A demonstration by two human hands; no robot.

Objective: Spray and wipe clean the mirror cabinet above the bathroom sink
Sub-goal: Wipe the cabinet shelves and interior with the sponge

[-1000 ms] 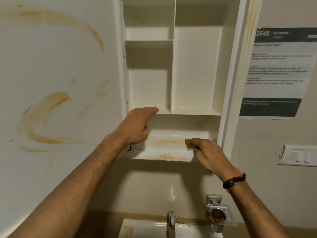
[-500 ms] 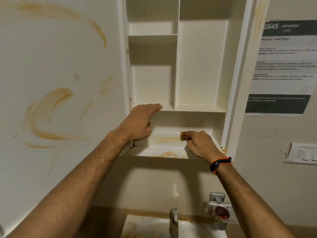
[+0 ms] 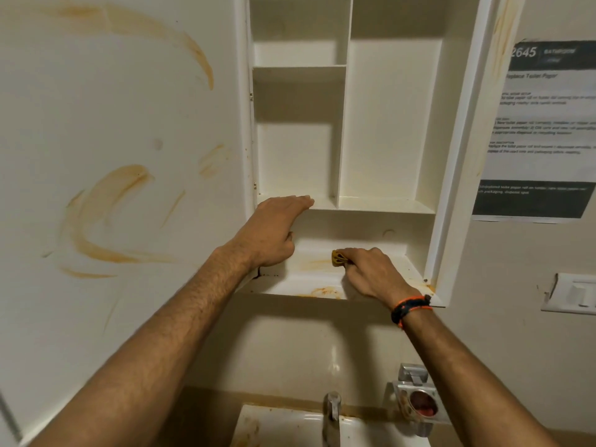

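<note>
Right now I have the mirror cabinet [image 3: 396,124] open in front of me, its door [image 3: 122,156] swung out to the left with its inner face toward the camera. That face carries long orange-brown smears [image 3: 106,214], one arcing near the top edge and a broad curved one lower down.

My left hand [image 3: 271,230] lies flat on the front edge of the middle shelf [image 3: 383,206], at its left end near the hinge side; the fingers are straight and together, pointing right, and they hold nothing. The thumb hangs below the shelf edge.

My right hand [image 3: 371,272] is down in the bottom compartment, fingers curled over a small folded yellow-brown cloth [image 3: 338,258] and pressing it onto the bottom shelf [image 3: 306,285]. The cloth sticks out past the fingertips to the left, roughly midway along the shelf's width and toward its back. An orange stain [image 3: 319,262] sits on the shelf just left of the cloth, and another patch [image 3: 325,291] runs along the shelf's front edge. A black and orange band [image 3: 409,309] circles my right wrist, which crosses the front edge of that shelf near its right corner.

Above, the tall compartments stand bare. On the wall to the right of the cabinet hangs a printed sheet [image 3: 541,130]; lower on that wall sits a switch plate [image 3: 574,293]. Below the cabinet I see a tap [image 3: 332,414] at the back rim of the sink [image 3: 290,427], and a metal wall fitting [image 3: 417,401] to its right.
</note>
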